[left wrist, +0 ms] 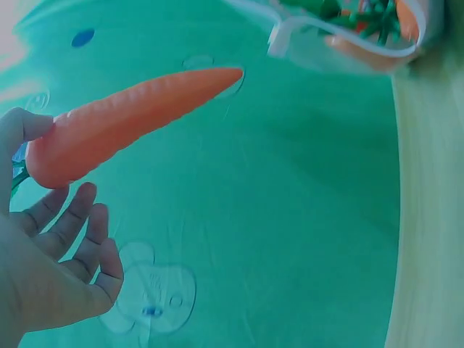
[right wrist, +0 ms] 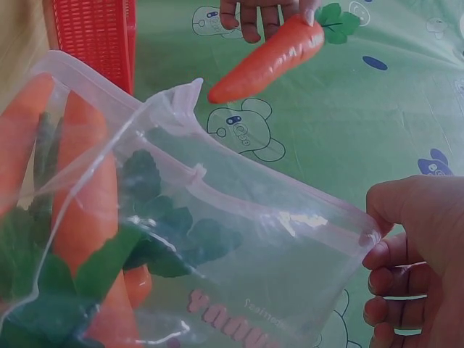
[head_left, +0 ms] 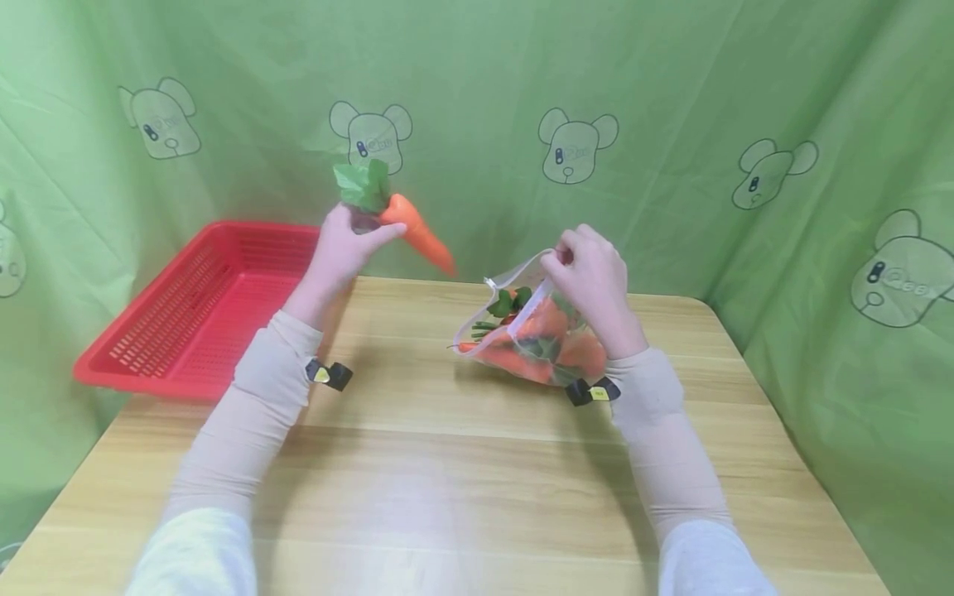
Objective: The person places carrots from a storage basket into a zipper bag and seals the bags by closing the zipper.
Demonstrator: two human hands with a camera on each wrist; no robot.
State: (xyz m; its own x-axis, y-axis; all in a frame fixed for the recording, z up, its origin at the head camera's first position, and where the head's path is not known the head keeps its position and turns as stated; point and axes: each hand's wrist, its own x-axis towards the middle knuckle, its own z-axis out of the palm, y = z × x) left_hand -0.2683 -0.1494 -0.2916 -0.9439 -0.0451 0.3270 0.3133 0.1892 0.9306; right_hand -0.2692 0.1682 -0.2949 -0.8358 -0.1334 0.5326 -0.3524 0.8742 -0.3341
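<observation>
My left hand (head_left: 344,248) pinches a carrot (head_left: 419,233) near its leafy top, between thumb and fingers, above the table and right of the red basket. The carrot's tip points toward a clear zip bag (head_left: 522,331). With thumb and forefinger my right hand (head_left: 592,277) grips an upper corner of that bag, whose mouth gapes toward the left. Inside the bag lie several carrots (right wrist: 87,188) with green leaves (right wrist: 174,232), seen through the plastic in the right wrist view. In the left wrist view the held carrot (left wrist: 130,119) is apart from the bag (left wrist: 341,43).
A red plastic basket (head_left: 164,377) with slotted walls stands at the table's left, partly behind my left arm. The wooden table (head_left: 447,480) meets green curtains (head_left: 477,74) printed with bear heads at the back and sides.
</observation>
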